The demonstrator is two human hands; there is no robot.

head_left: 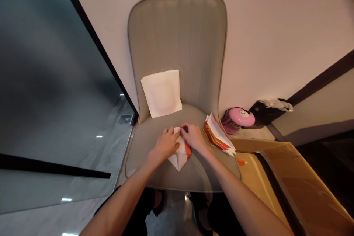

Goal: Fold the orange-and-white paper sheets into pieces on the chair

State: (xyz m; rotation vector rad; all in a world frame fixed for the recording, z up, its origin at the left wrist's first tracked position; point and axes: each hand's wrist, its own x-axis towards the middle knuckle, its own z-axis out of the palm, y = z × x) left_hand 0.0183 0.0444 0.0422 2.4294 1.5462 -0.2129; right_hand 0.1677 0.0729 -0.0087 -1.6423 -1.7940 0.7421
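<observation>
A sheet of folded paper (179, 162), white with an orange-red patch on its right side, lies on the grey chair seat (143, 147), one corner pointing towards me. My left hand (165, 143) rests on its left part with the fingers spread. At its far end, my right hand (192, 134) pinches the edge between thumb and finger. The palms hide some of the folds. To the right, a stack of folded papers (219, 134) in white and orange sits on the seat's edge. A pile of pale square sheets (164, 94) leans on the chair back.
Right of the chair stands an open cardboard box (298, 177) with an orange scrap (241, 162) by its edge. Behind it are a pink round-topped device (241, 117) and a black box (262, 112) with clear plastic. A dark-framed glass panel (55, 81) rises at left.
</observation>
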